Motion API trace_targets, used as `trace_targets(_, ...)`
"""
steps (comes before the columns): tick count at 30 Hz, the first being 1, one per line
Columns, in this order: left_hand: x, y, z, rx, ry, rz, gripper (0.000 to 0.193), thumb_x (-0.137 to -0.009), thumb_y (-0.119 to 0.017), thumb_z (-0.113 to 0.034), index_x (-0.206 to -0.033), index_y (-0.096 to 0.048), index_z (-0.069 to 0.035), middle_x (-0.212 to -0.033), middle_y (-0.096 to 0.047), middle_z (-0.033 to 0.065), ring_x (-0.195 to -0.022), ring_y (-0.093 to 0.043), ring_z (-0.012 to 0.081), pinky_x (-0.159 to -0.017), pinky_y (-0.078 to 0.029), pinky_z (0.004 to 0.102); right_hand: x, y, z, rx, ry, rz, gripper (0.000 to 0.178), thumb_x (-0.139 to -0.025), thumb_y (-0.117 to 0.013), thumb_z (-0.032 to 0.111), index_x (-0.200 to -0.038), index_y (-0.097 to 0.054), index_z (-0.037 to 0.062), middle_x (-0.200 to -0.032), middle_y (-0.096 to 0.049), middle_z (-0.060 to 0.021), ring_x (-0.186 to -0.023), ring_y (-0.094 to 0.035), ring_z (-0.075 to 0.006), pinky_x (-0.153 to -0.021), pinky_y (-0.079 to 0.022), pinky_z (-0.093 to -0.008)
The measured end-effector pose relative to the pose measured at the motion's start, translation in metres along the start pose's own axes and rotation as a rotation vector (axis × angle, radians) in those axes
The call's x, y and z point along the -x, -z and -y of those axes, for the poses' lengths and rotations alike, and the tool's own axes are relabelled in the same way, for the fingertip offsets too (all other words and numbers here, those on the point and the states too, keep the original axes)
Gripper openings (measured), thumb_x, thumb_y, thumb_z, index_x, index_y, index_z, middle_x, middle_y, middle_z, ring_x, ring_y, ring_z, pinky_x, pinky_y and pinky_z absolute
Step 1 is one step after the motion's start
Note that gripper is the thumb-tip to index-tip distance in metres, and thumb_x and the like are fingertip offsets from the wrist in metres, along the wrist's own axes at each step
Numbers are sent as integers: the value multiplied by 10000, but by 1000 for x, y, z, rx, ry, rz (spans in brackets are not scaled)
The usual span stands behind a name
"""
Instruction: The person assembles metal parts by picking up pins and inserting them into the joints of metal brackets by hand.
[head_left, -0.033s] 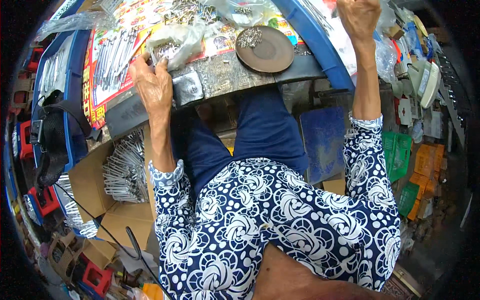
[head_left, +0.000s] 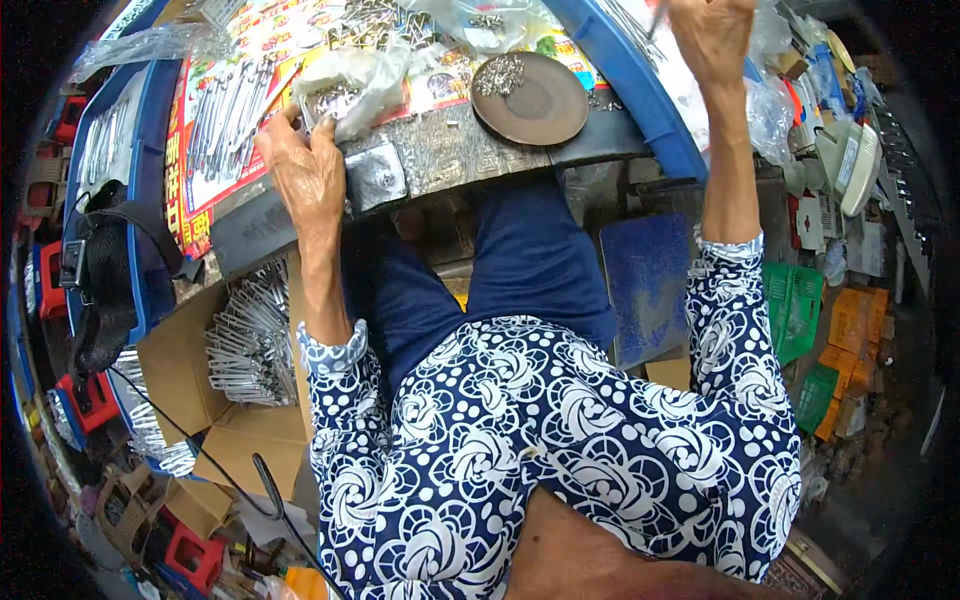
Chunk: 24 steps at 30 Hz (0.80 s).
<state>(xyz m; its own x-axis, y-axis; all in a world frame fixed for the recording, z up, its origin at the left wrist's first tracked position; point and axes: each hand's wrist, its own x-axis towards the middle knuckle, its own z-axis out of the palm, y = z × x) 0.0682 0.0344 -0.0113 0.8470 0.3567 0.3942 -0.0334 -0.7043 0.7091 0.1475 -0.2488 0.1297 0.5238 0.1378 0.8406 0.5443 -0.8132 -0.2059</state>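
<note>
My left hand rests at the front of the table with thumb and index finger apart. Its fingertips touch or lie close to a crumpled clear plastic bag of small metal parts. Beside it, slim silvery metal strips lie in a pile on a printed sheet. My right hand is closed, above the blue-rimmed tray at the upper right. A slim metal piece shows at its fingertips, partly cut off by the picture's edge. A round brown dish with tiny metal parts stands between my hands.
A blue tray of metal strips stands at the left, a black strap hanging over it. Below it, a cardboard box holds many metal pieces. Green crates and orange crates are at the right.
My right hand has shifted slightly up and to the left. A slim metal piece now shows by its fingers. My left hand has hardly moved.
</note>
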Motion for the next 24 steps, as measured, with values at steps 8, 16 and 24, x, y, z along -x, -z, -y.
trace_targets(8,14,23,-47,245,-80,10,361,-771,-568,-98,-1065,-436,67,-916,-519,164,-829,-503,227,-722,-419,333,59,-86,51,-555,255,478,218,-736,-517,164,-831,-581,-21,-794,-590,-157,-680,-593,-220,-535,-461,-306)
trace_targets(16,33,4,-43,1316,380,473,302,-852,-479,-120,-1103,-413,35,-694,-532,50,-534,-415,48,-460,-308,152,69,-86,95,-982,-383,840,209,-846,-467,163,-847,-578,-15,-625,-543,-30,-564,-513,-86,-496,-409,-234)
trace_targets(24,6,-13,-33,1189,484,602,250,-822,-446,-59,-1042,-453,61,-645,-506,48,-489,-375,53,-417,-270,170,87,-118,35,-83,-1,731,144,-732,-522,115,-807,-606,24,-767,-582,-170,-697,-570,-318,-619,-453,-382)
